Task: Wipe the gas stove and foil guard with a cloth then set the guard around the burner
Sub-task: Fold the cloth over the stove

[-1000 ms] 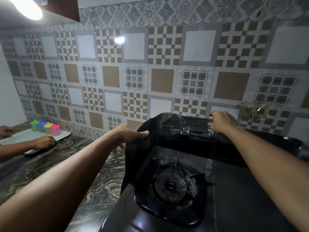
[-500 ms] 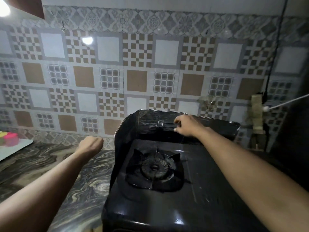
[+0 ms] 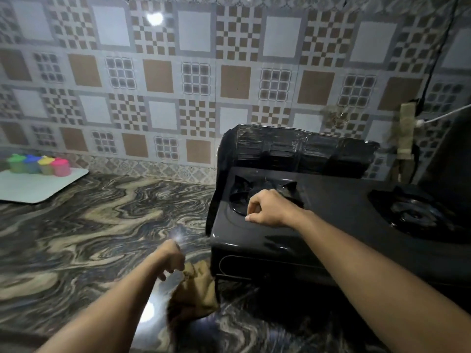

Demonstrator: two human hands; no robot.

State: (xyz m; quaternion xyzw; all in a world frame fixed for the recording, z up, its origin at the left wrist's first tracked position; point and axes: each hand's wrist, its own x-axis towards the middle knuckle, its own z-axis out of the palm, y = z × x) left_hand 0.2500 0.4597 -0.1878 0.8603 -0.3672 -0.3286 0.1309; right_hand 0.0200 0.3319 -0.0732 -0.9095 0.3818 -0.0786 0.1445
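So the counter (image 3: 89, 225) is under both arms, marbled and shiny, and the stove (image 3: 331, 225) sits on it right under the right hand. The guard (image 3: 293, 149) stands beyond that hand, wrapped round the back and far-left side of the burner (image 3: 254, 194), so it looks pretty much set. Cloth (image 3: 196, 289) is a brown crumpled heap on the counter just below the left hand, right up against the stove's front corner.

Left hand (image 3: 170, 258) hangs fingers-down over the cloth, loosely curled. Whether it's touching the cloth I can't tell. Right hand (image 3: 265, 210) hovers over the near edge of the burner, fingers curled in, nothing in it that I can see.

If the cloth grab is next, I'd bunch it into a firm pad first. Loose corners would snag the burner prongs. Also go easy near that guard, it looks flimsy and would tip with a bump.
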